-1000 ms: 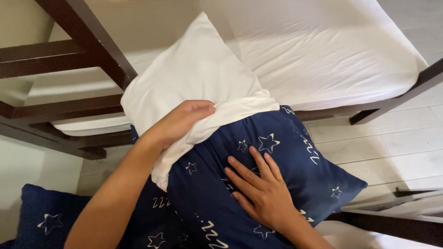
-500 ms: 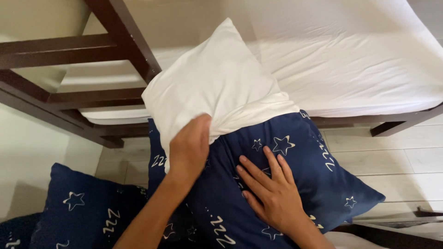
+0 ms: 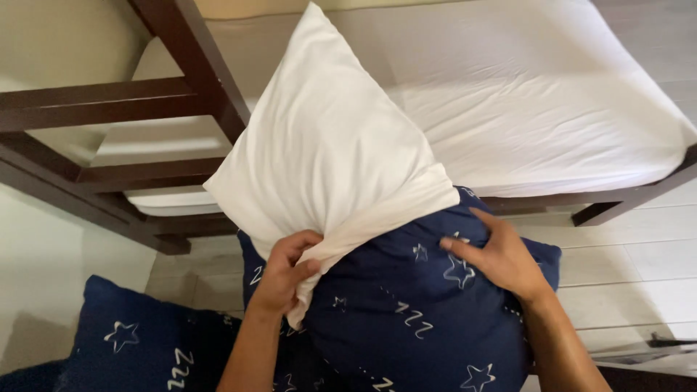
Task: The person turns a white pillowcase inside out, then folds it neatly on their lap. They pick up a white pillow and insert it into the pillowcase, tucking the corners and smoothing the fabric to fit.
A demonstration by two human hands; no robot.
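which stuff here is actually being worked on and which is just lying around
In hand:
white pillow, pinched by left hand
navy star-print pillowcase, pressed by right hand

Lying about:
second navy pillow
bed with white sheet
dark wooden frame

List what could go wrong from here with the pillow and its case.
1. Most of the white pillow sticks out of the navy case; the left hand pinches only its edge, so it may slip out.
2. The right hand lies flat on the case rather than gripping it, so the case may slide off.
3. The bed frame stands close beside the pillow; a tug could knock against it.
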